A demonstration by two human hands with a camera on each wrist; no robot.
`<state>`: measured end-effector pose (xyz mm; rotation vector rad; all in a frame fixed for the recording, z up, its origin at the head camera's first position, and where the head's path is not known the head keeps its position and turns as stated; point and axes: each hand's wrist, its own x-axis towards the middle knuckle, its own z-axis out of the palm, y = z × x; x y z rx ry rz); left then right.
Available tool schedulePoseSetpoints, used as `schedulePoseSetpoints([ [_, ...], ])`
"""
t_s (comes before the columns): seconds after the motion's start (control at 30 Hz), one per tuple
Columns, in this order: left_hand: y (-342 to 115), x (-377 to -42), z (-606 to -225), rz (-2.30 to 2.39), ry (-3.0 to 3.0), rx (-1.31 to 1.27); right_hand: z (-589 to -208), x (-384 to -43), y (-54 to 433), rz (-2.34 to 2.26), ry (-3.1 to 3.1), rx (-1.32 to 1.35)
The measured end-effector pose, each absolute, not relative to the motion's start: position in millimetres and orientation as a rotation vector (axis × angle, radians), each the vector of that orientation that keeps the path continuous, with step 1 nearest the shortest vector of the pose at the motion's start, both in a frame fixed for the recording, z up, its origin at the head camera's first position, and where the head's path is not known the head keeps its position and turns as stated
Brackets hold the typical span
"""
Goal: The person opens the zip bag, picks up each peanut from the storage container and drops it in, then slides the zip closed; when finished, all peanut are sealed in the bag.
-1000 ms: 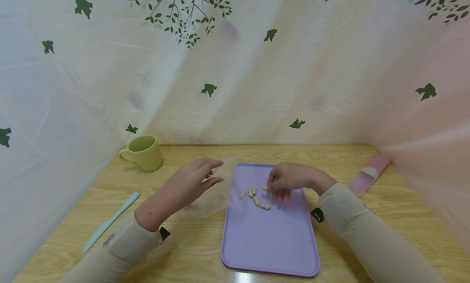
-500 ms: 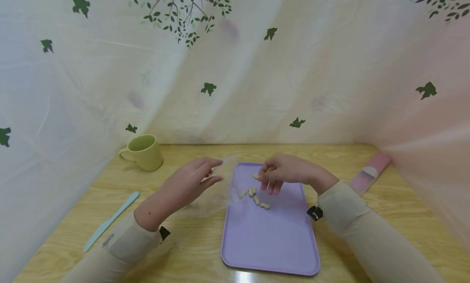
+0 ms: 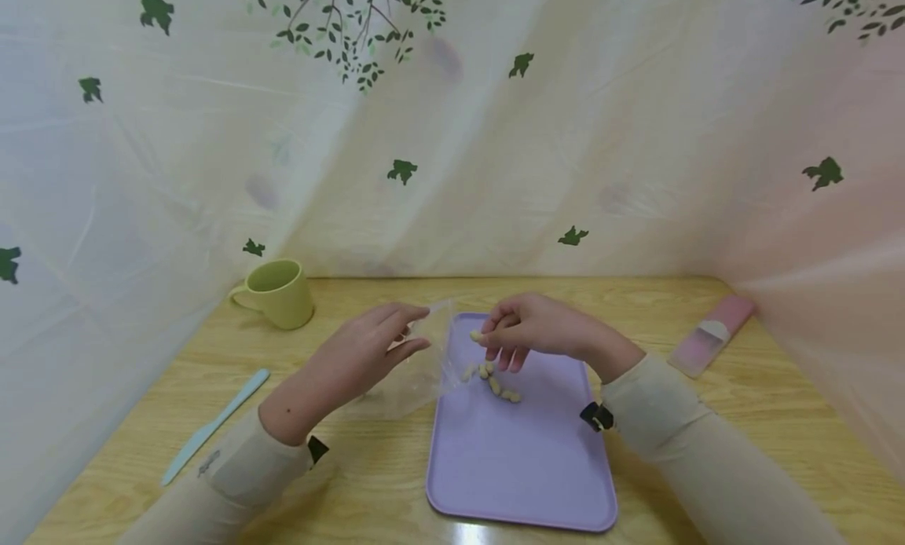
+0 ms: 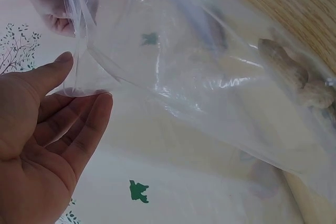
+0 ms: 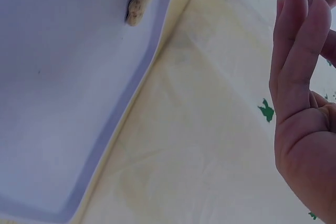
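Note:
In the head view my left hand (image 3: 364, 352) holds a clear plastic bag (image 3: 417, 376) by its mouth, left of the lilac tray (image 3: 523, 466). The left wrist view shows the thumb and fingers at the rim of the bag (image 4: 173, 66), with peanuts (image 4: 283, 64) inside near its far end. Over the tray's back part, my right hand (image 3: 530, 329) pinches a peanut (image 3: 477, 336) between thumb and fingertips, close to the bag's mouth. Several other peanuts (image 3: 495, 384) lie on the tray below. The right wrist view does not show the pinched peanut clearly.
A green mug (image 3: 279, 295) stands at the back left of the wooden table (image 3: 353, 490). Nearer lies a pale blue knife (image 3: 212, 429). On the right is a pink case (image 3: 714, 334) with a translucent end. A leaf-patterned curtain (image 3: 481, 176) encloses the back and sides.
My right hand has lifted the peanut off the tray and carried it leftward towards the bag's mouth. The left hand and the bag have stayed nearly still.

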<state>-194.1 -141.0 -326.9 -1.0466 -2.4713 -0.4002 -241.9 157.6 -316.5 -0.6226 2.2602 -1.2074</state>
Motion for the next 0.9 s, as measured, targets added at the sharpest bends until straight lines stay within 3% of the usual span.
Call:
schedulePoseSetpoints([
  [0.9, -138.3, -190.9, -326.6, -0.354, -2.430, -1.063, -313.1, -230.5, 145.3, -1.206, 2.244, -0.704],
])
